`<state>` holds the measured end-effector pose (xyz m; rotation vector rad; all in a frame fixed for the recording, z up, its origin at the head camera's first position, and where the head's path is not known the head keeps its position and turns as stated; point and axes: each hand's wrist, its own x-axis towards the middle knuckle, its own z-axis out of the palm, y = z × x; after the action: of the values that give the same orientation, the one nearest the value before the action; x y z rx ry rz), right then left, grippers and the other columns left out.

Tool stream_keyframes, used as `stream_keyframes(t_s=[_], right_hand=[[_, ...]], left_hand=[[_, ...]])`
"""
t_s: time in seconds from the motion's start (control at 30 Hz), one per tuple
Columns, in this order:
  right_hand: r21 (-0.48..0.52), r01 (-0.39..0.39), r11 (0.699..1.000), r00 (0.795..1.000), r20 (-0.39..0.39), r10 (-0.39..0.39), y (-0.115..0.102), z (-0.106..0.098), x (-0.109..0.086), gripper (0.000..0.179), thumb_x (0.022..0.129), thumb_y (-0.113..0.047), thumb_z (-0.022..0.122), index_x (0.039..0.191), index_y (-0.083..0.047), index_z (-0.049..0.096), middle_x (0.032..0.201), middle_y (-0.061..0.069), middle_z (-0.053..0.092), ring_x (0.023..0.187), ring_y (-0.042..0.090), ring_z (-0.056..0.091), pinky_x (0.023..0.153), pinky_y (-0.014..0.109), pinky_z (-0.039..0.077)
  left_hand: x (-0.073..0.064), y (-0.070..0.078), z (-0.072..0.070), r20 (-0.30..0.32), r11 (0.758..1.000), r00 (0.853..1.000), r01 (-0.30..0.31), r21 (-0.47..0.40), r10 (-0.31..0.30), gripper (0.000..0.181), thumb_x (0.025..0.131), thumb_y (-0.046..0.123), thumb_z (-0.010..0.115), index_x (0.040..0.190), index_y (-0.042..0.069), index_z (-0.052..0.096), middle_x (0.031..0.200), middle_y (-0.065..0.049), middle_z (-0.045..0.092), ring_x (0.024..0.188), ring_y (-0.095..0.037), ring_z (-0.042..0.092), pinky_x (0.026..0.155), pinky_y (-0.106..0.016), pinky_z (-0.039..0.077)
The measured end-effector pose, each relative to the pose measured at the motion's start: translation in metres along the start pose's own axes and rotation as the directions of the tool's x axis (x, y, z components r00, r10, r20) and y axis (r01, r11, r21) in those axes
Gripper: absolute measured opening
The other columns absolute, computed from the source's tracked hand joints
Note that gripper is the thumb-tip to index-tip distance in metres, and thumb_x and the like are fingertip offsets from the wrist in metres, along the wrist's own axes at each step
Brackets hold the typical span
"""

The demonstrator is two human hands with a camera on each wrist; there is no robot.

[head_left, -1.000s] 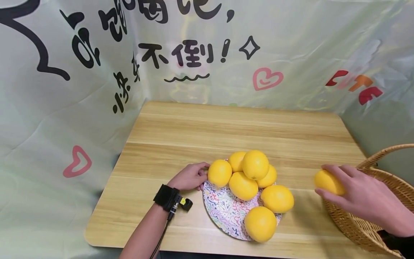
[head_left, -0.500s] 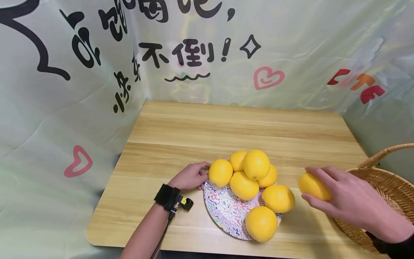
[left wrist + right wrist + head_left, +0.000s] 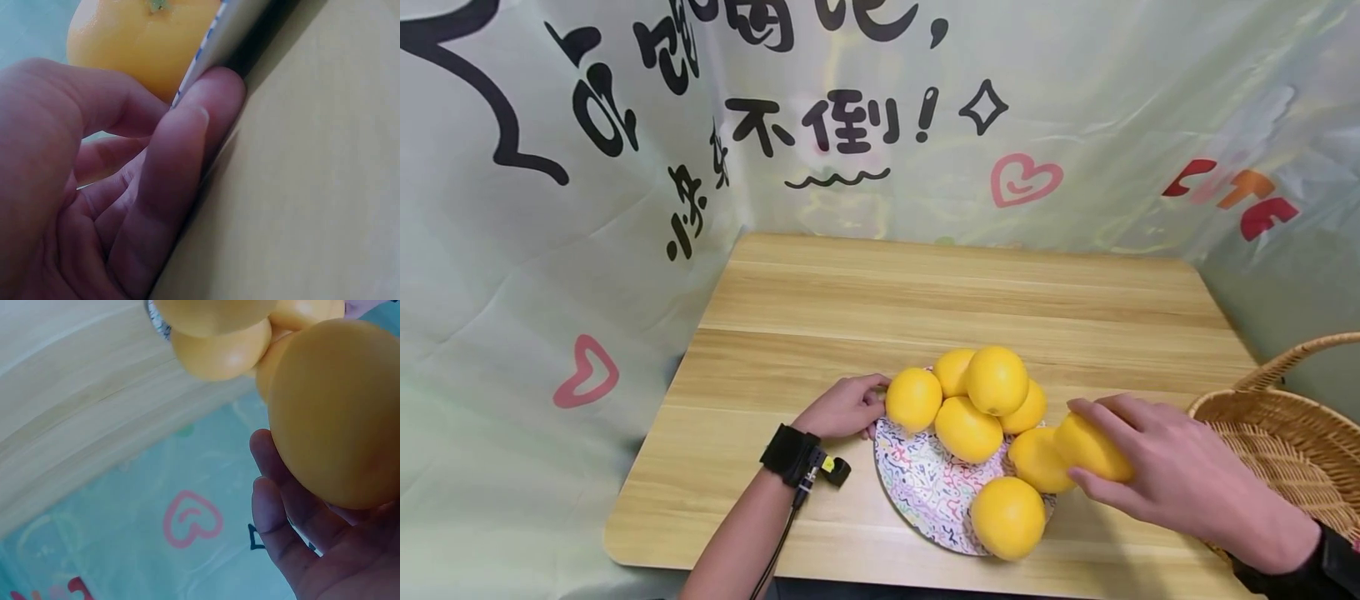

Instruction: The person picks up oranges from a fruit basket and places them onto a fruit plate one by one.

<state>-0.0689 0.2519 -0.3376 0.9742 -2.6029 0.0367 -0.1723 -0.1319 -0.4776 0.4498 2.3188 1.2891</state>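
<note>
My right hand [image 3: 1180,479] grips an orange [image 3: 1093,448] between fingers and thumb, just right of the plate. In the head view this fruit overlaps another orange [image 3: 1039,460] at the plate's right side; whether they touch I cannot tell. The round plate [image 3: 913,492], white with a colourful squiggle pattern, bears several oranges, one of them [image 3: 997,380] stacked on top of others. At its left rim, my left hand [image 3: 842,407] pinches the edge, with fingertips [image 3: 215,94] under the rim in the left wrist view. An orange [image 3: 913,400] sits right beside those fingers.
A wicker basket [image 3: 1285,417] with an arched handle stands at the right edge of the table [image 3: 850,292], partly behind my right forearm. Printed cloth walls [image 3: 880,200] rise behind and beside the table. A cable runs along my left forearm.
My right hand has moved left from over the basket to the plate's right side, carrying the orange. The left hand and the oranges on the plate have stayed in place.
</note>
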Motion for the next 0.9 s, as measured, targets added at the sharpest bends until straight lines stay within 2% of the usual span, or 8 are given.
stream_keyframes(t_s=[0.27, 0.6, 0.9], right_hand=[[0.011, 0.040, 0.999, 0.999, 0.000, -0.040, -0.008, 0.005, 0.005, 0.069, 0.077, -0.060, 0.083, 0.126, -0.013, 0.069, 0.102, 0.000, 0.071, 0.075, 0.011, 0.062, 0.059, 0.031, 0.049], [0.028, 0.092, 0.995, 0.996, -0.014, -0.092, -0.016, 0.014, 0.012, 0.068, 0.087, -0.069, 0.069, 0.127, -0.015, 0.069, 0.106, 0.002, 0.072, 0.083, 0.016, 0.069, 0.067, 0.040, 0.057], [0.045, 0.134, 0.990, 0.991, -0.022, -0.133, -0.026, 0.017, 0.018, 0.064, 0.089, -0.067, 0.068, 0.130, -0.017, 0.069, 0.108, 0.001, 0.071, 0.087, 0.016, 0.069, 0.071, 0.040, 0.058]], left_hand=[[0.000, 0.000, 0.000, 0.001, 1.000, 1.000, -0.002, 0.006, 0.002, 0.049, 0.100, 0.015, 0.058, 0.148, 0.010, 0.054, 0.080, -0.003, 0.070, 0.062, -0.015, 0.068, 0.062, -0.032, 0.061], [0.000, 0.000, 0.000, 0.001, 1.000, 1.000, -0.003, 0.003, 0.003, 0.048, 0.100, 0.015, 0.058, 0.148, 0.010, 0.053, 0.081, -0.003, 0.069, 0.062, -0.015, 0.068, 0.062, -0.032, 0.061], [0.000, 0.001, 0.000, 0.005, 1.000, 1.000, -0.002, 0.003, 0.002, 0.049, 0.100, 0.015, 0.058, 0.149, 0.009, 0.053, 0.081, -0.003, 0.070, 0.062, -0.015, 0.068, 0.062, -0.032, 0.061]])
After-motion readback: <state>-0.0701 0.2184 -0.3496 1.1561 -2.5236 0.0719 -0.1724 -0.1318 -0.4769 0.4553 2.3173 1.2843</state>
